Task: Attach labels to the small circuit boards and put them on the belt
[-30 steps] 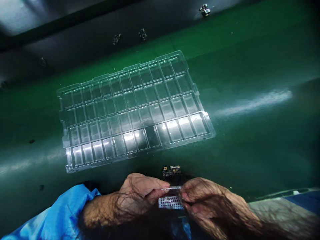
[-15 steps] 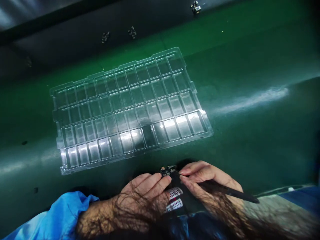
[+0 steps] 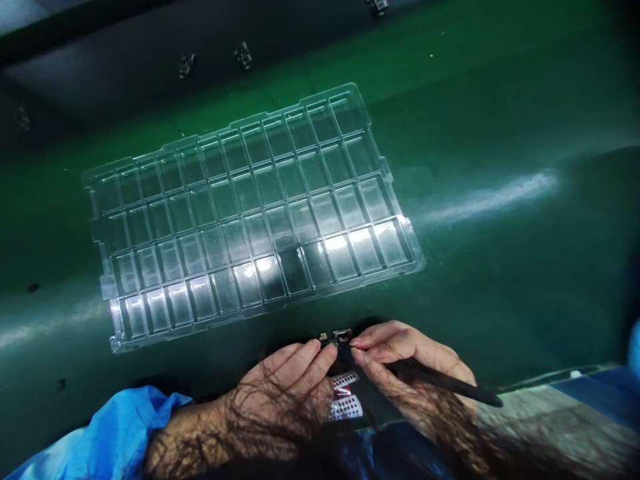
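Observation:
A small dark circuit board [image 3: 342, 335] with metal-coloured parts is pinched in the fingertips of my left hand [image 3: 287, 380], at the lower middle of the view. My right hand [image 3: 413, 357], closed, grips a slim black pen-like tool [image 3: 453, 385]. The tool's thick end points down to the right, and its other end is at the board's right side, mostly hidden by my fingers. Below the board, beside my left fingers, lie white strips with rows of dots [image 3: 346, 408].
A clear plastic tray [image 3: 227, 265] with many compartments lies on the green mat [image 3: 500, 287] beyond my hands. Small boards [image 3: 243, 55] sit on a dark strip [image 3: 125, 73] at the back. Something blue [image 3: 635, 343] shows at the right edge.
The tray and the boards behind it sit further left in view, as the camera has shifted. My hands moved slightly left, still holding the board and the tool.

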`<state>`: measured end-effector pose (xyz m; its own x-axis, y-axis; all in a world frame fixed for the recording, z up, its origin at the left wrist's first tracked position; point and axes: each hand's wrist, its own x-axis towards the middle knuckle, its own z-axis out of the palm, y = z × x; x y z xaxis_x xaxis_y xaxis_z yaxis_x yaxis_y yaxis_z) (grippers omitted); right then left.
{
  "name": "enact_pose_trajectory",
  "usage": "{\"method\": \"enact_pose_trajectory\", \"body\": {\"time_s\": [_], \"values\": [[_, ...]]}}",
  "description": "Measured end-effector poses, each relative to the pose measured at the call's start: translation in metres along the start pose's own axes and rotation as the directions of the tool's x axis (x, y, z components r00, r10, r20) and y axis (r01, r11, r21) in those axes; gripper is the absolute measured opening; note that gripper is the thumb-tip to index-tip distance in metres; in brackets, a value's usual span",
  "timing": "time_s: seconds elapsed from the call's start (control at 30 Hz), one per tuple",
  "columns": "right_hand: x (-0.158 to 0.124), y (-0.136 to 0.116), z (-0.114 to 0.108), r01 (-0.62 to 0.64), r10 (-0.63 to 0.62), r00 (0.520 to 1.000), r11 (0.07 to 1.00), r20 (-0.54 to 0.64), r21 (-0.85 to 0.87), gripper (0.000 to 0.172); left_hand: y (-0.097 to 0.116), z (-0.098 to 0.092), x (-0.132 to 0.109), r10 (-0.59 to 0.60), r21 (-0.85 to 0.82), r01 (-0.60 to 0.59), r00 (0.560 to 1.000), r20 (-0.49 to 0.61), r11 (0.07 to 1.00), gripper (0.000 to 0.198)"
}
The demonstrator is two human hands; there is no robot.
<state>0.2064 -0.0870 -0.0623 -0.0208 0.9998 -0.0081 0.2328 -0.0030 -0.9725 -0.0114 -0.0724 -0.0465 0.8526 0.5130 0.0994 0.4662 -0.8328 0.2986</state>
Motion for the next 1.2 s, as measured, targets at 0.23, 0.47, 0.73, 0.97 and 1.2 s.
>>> {"method": "enact_pose_trajectory", "body": {"time_s": [0.23,0.47,0.73,0.97,1.2], "values": [[-0.001,0.001,0.001,0.029,-0.029,1.0,0.999,0.005,-0.044,0.017,-0.001,0.001,-0.003,0.017,-0.016,-0.016,0.999,0.038,1.0,0.038],[0.001,0.001,0.001,0.037,-0.037,0.999,0.998,0.004,-0.057,0.018,-0.002,0.001,-0.003,0.036,-0.016,-0.035,0.998,0.047,0.999,0.04],[0.001,0.001,0.001,0.075,-0.075,0.997,0.994,0.008,-0.081,0.021,-0.005,-0.004,0.006,0.015,0.027,-0.015,1.0,0.009,1.0,0.029],[0.001,0.0,0.002,0.08,-0.079,0.997,0.994,0.015,-0.071,0.02,0.003,-0.01,0.015,-0.042,0.16,0.053,0.996,-0.073,0.986,0.026],[0.002,0.0,0.001,0.082,-0.081,0.997,0.996,0.014,-0.042,0.021,0.005,-0.01,0.018,-0.069,0.154,0.081,0.994,-0.082,0.985,0.024]]}}
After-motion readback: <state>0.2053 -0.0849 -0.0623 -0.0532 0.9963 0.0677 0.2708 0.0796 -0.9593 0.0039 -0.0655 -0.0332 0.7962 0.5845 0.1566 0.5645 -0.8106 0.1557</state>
